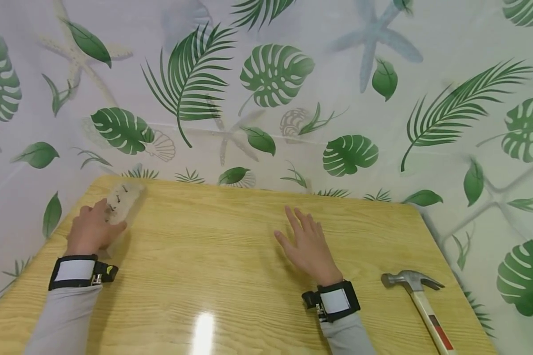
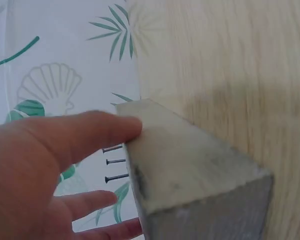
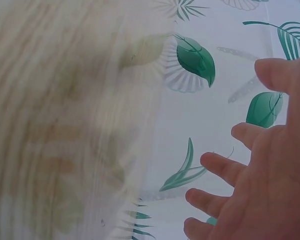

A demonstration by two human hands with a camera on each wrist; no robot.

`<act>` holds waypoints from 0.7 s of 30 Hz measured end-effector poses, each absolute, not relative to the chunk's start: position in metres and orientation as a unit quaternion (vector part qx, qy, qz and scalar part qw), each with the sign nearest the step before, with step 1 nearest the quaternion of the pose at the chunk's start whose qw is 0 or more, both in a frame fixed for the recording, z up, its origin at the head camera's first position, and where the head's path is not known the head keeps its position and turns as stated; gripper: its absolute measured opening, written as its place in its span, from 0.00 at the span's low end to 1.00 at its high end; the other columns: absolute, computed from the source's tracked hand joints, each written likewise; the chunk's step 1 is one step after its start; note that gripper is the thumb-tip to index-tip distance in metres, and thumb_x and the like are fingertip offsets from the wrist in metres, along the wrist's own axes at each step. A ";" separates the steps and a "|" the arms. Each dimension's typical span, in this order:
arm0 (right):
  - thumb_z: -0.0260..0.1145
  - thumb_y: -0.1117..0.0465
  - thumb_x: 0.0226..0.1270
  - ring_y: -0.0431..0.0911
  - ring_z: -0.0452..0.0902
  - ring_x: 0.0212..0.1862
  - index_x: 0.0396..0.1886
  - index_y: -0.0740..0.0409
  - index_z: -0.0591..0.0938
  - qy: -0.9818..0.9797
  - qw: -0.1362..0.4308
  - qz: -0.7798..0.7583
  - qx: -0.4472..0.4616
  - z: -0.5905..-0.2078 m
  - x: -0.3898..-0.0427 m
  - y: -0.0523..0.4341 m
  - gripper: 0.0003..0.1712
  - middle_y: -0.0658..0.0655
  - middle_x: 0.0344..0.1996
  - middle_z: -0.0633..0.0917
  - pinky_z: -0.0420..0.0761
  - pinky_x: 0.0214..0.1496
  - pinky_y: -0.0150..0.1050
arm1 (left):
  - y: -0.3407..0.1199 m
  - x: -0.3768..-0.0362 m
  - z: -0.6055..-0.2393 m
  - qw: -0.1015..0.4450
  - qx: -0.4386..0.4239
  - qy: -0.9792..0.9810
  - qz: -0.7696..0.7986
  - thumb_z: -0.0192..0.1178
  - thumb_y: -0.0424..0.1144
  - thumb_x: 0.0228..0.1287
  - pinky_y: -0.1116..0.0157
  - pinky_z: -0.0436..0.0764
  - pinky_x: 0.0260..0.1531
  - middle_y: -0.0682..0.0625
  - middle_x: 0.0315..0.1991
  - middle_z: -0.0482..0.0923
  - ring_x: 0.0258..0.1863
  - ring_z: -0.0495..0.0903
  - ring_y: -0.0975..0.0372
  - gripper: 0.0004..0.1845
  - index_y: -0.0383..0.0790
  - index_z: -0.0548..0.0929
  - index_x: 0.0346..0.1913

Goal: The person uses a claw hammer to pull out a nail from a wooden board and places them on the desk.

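Note:
My left hand (image 1: 93, 228) grips a pale wooden block (image 1: 121, 203) at the far left corner of the table, thumb on one face and fingers behind it. The left wrist view shows the block (image 2: 190, 175) close up, with three dark nails (image 2: 115, 162) sticking out of its far side next to my thumb (image 2: 80, 132). My right hand (image 1: 308, 244) hovers over or rests flat on the middle of the table with straight spread fingers and holds nothing. In the right wrist view the right hand's fingers (image 3: 225, 167) are spread against the leaf-print wall.
A claw hammer (image 1: 419, 298) with a pale handle lies on the table (image 1: 231, 276) at the right, near the front edge, apart from my right hand. A leaf-patterned sheet (image 1: 275, 88) covers the wall behind and beside the table.

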State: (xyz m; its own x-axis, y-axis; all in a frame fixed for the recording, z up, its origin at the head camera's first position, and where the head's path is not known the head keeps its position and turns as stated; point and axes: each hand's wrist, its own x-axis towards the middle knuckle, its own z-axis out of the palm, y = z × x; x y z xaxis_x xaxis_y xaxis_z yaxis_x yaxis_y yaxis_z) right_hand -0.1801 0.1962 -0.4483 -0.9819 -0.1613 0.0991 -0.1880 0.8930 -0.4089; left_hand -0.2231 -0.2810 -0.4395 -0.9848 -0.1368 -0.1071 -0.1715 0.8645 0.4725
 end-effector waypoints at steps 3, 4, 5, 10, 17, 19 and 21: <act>0.50 0.35 0.78 0.68 0.47 0.79 0.83 0.49 0.53 -0.972 0.026 0.215 0.092 -0.446 -0.180 0.196 0.43 0.65 0.79 0.58 0.45 0.77 0.68 | -0.275 -0.216 -0.437 0.052 -0.064 0.970 0.229 0.65 0.56 0.63 0.28 0.71 0.44 0.18 0.64 0.55 0.57 0.64 0.26 0.55 0.23 0.49 0.77; 0.51 0.36 0.78 0.68 0.46 0.79 0.83 0.49 0.53 -0.972 0.024 0.217 0.093 -0.445 -0.180 0.196 0.43 0.65 0.79 0.58 0.45 0.77 0.68 | -0.272 -0.214 -0.436 0.060 -0.057 0.971 0.224 0.66 0.59 0.61 0.28 0.72 0.45 0.18 0.65 0.55 0.58 0.64 0.26 0.58 0.22 0.49 0.77; 0.51 0.36 0.78 0.68 0.46 0.79 0.83 0.50 0.53 -0.971 0.022 0.219 0.093 -0.444 -0.180 0.196 0.43 0.65 0.79 0.57 0.45 0.77 0.68 | -0.269 -0.212 -0.435 0.069 -0.049 0.971 0.222 0.67 0.61 0.59 0.28 0.72 0.44 0.19 0.65 0.55 0.58 0.65 0.27 0.59 0.22 0.49 0.76; 0.52 0.38 0.79 0.67 0.44 0.80 0.83 0.49 0.52 -0.966 0.019 0.239 0.093 -0.442 -0.181 0.199 0.43 0.64 0.80 0.56 0.45 0.79 0.64 | -0.242 -0.204 -0.429 0.103 -0.011 0.969 0.223 0.69 0.69 0.51 0.41 0.78 0.37 0.23 0.58 0.61 0.48 0.73 0.36 0.64 0.19 0.56 0.73; 0.51 0.42 0.81 0.66 0.45 0.80 0.83 0.49 0.52 -0.958 0.012 0.268 0.102 -0.443 -0.179 0.200 0.40 0.64 0.80 0.56 0.51 0.77 0.65 | -0.212 -0.197 -0.433 0.108 -0.006 0.966 0.234 0.64 0.72 0.55 0.50 0.77 0.35 0.23 0.61 0.67 0.46 0.76 0.43 0.58 0.24 0.64 0.71; 0.51 0.42 0.81 0.66 0.45 0.80 0.83 0.49 0.53 -0.958 0.013 0.270 0.098 -0.443 -0.178 0.200 0.39 0.64 0.80 0.56 0.53 0.76 0.67 | -0.203 -0.197 -0.433 0.108 0.003 0.965 0.240 0.62 0.71 0.59 0.50 0.78 0.36 0.24 0.62 0.69 0.48 0.77 0.43 0.55 0.24 0.66 0.70; 0.53 0.43 0.80 0.66 0.46 0.80 0.83 0.50 0.53 -0.958 0.018 0.268 0.097 -0.442 -0.177 0.201 0.40 0.64 0.80 0.56 0.54 0.75 0.68 | -0.192 -0.198 -0.431 0.108 0.011 0.962 0.252 0.61 0.68 0.62 0.51 0.79 0.37 0.26 0.61 0.73 0.48 0.78 0.44 0.51 0.25 0.67 0.69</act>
State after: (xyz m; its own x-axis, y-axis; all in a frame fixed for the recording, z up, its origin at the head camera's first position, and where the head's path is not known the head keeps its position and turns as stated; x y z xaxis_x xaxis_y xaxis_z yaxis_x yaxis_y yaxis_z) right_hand -0.1772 0.2012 -0.4421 -0.9804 -0.1770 0.0869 -0.1964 0.8370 -0.5107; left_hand -0.1975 -0.1915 -0.4315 -0.9765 0.0753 -0.2018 -0.0332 0.8729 0.4868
